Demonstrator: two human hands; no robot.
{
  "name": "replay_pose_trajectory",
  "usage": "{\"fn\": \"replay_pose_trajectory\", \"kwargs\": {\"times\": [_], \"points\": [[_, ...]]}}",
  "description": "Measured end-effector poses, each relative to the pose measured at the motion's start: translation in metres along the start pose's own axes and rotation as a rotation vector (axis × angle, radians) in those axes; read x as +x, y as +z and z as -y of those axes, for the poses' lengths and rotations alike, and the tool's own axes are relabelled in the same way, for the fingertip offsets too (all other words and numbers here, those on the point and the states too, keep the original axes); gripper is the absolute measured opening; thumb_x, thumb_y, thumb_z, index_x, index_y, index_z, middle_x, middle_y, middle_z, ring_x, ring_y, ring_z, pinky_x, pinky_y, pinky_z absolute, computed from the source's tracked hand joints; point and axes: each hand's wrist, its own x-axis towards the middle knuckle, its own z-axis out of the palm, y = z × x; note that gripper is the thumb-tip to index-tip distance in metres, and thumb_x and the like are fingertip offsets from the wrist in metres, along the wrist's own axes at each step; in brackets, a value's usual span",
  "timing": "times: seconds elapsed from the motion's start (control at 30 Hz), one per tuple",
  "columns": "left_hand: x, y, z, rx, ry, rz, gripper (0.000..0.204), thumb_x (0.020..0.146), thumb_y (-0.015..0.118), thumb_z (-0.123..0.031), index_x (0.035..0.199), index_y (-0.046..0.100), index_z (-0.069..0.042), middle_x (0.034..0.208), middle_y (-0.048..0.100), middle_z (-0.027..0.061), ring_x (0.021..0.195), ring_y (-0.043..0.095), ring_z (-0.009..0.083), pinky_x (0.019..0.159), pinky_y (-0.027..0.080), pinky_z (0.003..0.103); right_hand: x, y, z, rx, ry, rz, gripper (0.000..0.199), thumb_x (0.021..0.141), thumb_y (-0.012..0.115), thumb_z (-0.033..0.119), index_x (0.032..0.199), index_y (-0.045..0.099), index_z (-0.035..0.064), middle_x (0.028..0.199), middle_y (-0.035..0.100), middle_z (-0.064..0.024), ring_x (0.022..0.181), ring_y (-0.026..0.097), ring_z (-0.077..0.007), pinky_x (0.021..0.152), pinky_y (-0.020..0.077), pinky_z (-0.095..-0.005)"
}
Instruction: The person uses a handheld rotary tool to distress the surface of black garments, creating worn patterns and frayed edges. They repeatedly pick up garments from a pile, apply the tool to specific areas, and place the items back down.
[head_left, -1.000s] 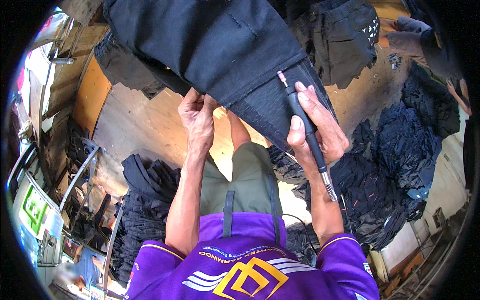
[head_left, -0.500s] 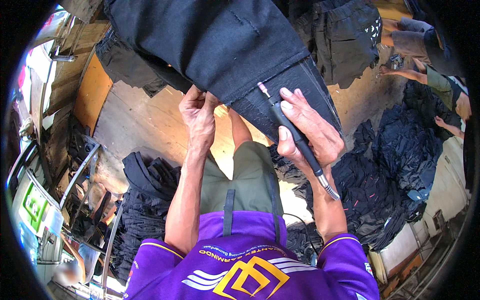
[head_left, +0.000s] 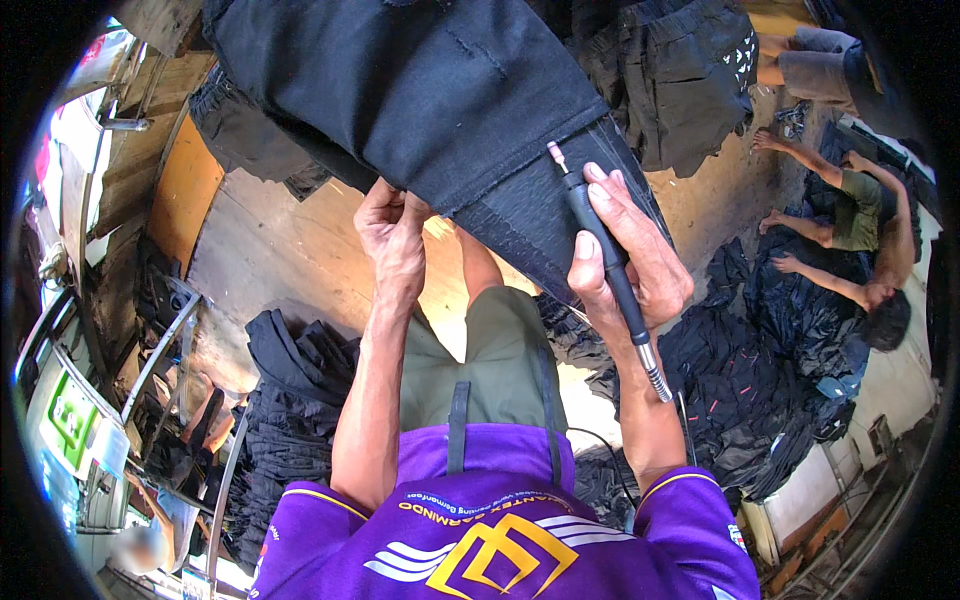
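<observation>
Stretched in front of me is a pair of black jeans (head_left: 420,110), with frayed worn marks and a hem fold across the leg. My left hand (head_left: 392,235) pinches the near left edge of the cloth between thumb and fingers. In my right hand (head_left: 640,255) is a black rotary grinder pen (head_left: 606,248) with a small pinkish stone tip. The tip hangs over the leg near the hem fold; I cannot tell whether it touches. A ribbed metal sleeve ends the tool by my wrist.
Dark garments (head_left: 690,85) hang beyond the jeans. Folded black clothes (head_left: 290,400) are stacked at left, and a large heap of black clothes (head_left: 740,350) lies at right. A co-worker (head_left: 870,220) bends at the right edge. A metal frame (head_left: 160,350) stands at left.
My right hand has moved the grinder pen's tip a little farther away and to the right along the hem. The left hand keeps its pinch. The co-worker at right shows more.
</observation>
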Motion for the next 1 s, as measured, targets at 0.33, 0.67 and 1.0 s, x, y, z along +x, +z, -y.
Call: {"fn": "replay_pose_trajectory", "kwargs": {"times": [0.33,0.67,1.0], "points": [[-0.001,0.001,0.0,0.017,-0.022,-0.015,0.026,0.106,0.074,-0.01,0.131,0.074,-0.001,0.125,0.078,0.008,0.11,0.073,0.0153,0.094,0.058,0.031,0.0,-0.001,0.001,0.046,-0.041,0.063,0.034,0.086,0.074,0.002,0.118,0.077,-0.0078,0.111,0.08,-0.0238,0.115,0.078,-0.04,0.106,0.0606,-0.0552],[-0.002,0.0,0.004,-0.04,-0.004,-0.039,0.023,0.104,0.077,-0.009,0.125,0.075,0.0,0.122,0.078,0.0079,0.107,0.073,0.0146,0.089,0.057,0.03,-0.004,0.003,-0.002,0.117,-0.12,0.136,0.033,0.083,0.077,0.001,0.115,0.078,-0.006,0.11,0.08,-0.0224,0.114,0.079,-0.0381,0.105,0.0626,-0.053],[-0.029,0.016,-0.075,0.204,-0.367,-0.096,0.042,0.113,0.064,-0.03,0.146,0.058,-0.004,0.125,0.074,0.0092,0.112,0.07,0.0154,0.098,0.058,0.035,0.0,-0.033,0.01,0.347,0.249,-0.255,0.053,0.116,0.046,0.029,0.158,0.04,-0.0018,0.13,0.072,-0.0266,0.123,0.072,-0.0358,0.116,0.0491,-0.0513]]}}
